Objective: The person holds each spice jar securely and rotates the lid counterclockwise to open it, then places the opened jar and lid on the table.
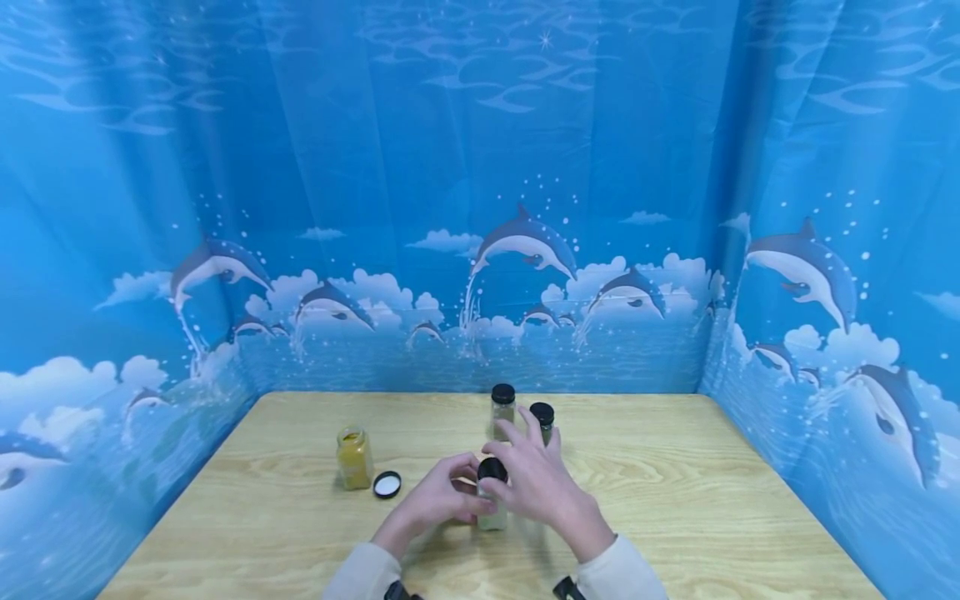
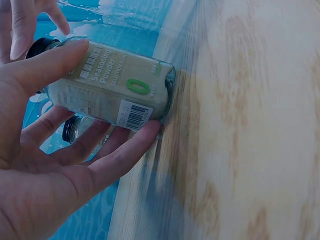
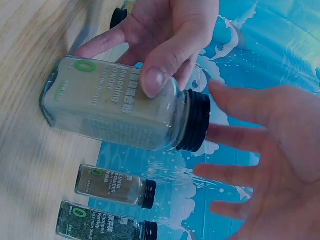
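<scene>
L hand (image 1: 442,492): gripping seasoning jar (image 3: 110,107) over counter (image 1: 675,500); base contact unclear.
R hand (image 1: 543,487): fingers spread by cap (image 3: 196,121) (on), no grip.
Yellow jar (image 1: 355,461): uncapped, lid (image 1: 387,485) beside; prob. done.
Cumin jar (image 3: 110,185), parsley jar (image 3: 100,221): capped, prob. left.

The pale jar (image 2: 107,80) reads "Seasoning Powder" and "SELECTION QUALITY", with a green 0 (image 2: 137,86), a barcode (image 2: 135,116) and Chinese characters (these too blurred to read surely). The cumin jar (image 3: 112,185) says "CUMIN POWDER"; the parsley jar (image 3: 100,221), "Chopped Parsley". Both also carry a green 0 and Chinese characters.
</scene>
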`<state>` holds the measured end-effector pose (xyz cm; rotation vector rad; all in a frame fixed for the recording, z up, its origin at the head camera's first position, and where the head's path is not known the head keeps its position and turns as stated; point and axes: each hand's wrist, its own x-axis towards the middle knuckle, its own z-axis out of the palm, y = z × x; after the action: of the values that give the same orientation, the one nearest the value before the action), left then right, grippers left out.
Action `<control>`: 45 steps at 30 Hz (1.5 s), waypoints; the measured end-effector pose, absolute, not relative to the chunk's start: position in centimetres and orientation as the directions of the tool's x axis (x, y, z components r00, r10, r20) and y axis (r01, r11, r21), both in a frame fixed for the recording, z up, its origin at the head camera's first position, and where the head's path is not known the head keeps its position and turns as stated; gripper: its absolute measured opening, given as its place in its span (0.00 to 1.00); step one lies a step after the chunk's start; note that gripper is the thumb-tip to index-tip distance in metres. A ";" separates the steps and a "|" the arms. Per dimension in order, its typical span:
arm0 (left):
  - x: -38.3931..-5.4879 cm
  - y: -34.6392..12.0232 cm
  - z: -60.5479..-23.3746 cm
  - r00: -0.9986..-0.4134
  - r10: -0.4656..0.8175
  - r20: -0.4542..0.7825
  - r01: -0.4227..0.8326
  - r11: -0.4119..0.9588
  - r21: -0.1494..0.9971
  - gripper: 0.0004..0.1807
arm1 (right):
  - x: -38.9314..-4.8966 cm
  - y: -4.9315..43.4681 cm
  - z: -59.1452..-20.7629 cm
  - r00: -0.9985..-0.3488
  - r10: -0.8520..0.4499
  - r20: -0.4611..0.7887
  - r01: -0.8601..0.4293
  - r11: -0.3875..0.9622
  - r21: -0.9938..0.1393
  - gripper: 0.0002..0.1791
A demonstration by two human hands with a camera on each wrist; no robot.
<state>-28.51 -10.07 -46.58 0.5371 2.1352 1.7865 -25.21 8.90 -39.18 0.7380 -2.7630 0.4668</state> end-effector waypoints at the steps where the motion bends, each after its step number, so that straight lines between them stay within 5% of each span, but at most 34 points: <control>1: -28.5 -10.1 -46.6 -0.882 0.471 0.009 0.091 0.152 0.984 0.19 | -25.3 8.9 -39.2 -0.846 -0.430 0.316 -0.510 0.824 -0.245 0.24; 26: -28.3 -10.1 -46.5 -0.887 0.461 -0.006 0.076 0.160 0.984 0.22 | -25.2 8.9 -39.1 -0.847 -0.496 0.190 -0.531 0.795 -0.294 0.22; 45: -28.7 -10.1 -46.6 -0.884 0.467 -0.020 0.060 0.155 0.986 0.19 | -25.5 8.9 -39.3 -0.874 -0.405 0.268 -0.472 0.839 -0.271 0.29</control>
<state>-28.66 -10.07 -46.56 0.5063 2.1165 1.7840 -25.52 8.90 -39.33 0.6794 -2.8188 0.4915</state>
